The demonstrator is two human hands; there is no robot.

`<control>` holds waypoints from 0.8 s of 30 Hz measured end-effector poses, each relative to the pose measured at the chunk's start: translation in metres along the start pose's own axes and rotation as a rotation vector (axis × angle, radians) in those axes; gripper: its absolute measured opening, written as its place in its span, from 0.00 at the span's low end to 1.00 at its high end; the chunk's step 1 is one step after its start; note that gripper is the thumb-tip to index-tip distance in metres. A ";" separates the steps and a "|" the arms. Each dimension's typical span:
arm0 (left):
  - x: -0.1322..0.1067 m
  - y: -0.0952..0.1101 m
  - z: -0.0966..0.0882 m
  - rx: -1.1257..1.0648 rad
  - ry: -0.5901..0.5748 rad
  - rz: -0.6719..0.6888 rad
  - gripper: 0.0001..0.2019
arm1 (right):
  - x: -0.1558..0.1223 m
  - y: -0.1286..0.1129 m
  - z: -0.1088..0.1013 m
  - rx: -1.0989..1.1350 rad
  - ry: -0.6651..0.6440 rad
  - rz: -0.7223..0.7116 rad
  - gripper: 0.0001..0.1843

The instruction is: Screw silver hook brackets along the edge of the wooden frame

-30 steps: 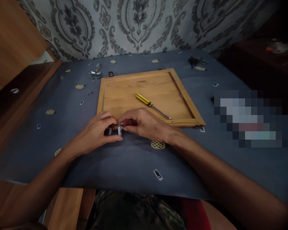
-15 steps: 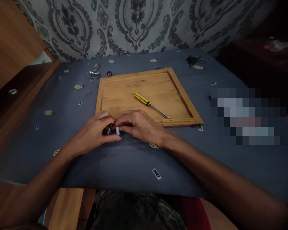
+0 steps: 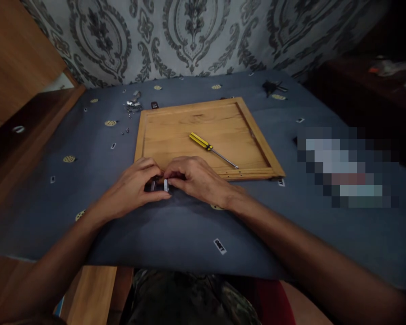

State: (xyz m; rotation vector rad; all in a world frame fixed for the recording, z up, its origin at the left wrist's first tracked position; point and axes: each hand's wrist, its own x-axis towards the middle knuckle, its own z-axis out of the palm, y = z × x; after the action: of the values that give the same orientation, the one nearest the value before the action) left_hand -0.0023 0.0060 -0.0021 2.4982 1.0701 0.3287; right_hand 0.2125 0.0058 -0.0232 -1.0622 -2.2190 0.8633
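Both of my hands meet at the near edge of a wooden framed panel [image 3: 253, 135] lying flat on a blue patterned cloth. My left hand [image 3: 131, 187] and my right hand [image 3: 198, 178] pinch a small metal fitting [image 3: 165, 184] between their fingertips, right at the panel's near left corner. Most of the fitting is hidden by my fingers. A screwdriver with a yellow and black handle [image 3: 201, 141] lies loose on the panel, its shaft pointing right and toward me.
Small metal hardware and screws [image 3: 132, 104] lie on the cloth beyond the panel's far left corner. A dark tool [image 3: 272, 86] rests at the far right. Wooden furniture [image 3: 16, 67] stands on the left, patterned wallpaper behind. A blurred patch sits on the right.
My hands have stayed together on the small fitting, shifting only slightly. The view has drifted a little. The screwdriver has not moved.
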 end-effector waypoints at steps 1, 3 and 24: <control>0.000 0.000 0.000 0.001 -0.004 0.001 0.20 | 0.000 0.001 -0.001 0.009 -0.002 -0.006 0.08; 0.000 0.000 0.000 -0.001 -0.007 0.001 0.20 | 0.000 0.003 -0.004 0.035 -0.010 -0.019 0.09; -0.003 -0.003 0.005 -0.019 0.023 0.027 0.20 | -0.002 0.004 -0.009 0.035 -0.037 -0.021 0.08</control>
State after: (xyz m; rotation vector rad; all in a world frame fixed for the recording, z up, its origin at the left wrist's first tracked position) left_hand -0.0043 0.0040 -0.0084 2.5001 1.0382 0.3746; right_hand 0.2214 0.0094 -0.0208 -1.0127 -2.2327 0.9168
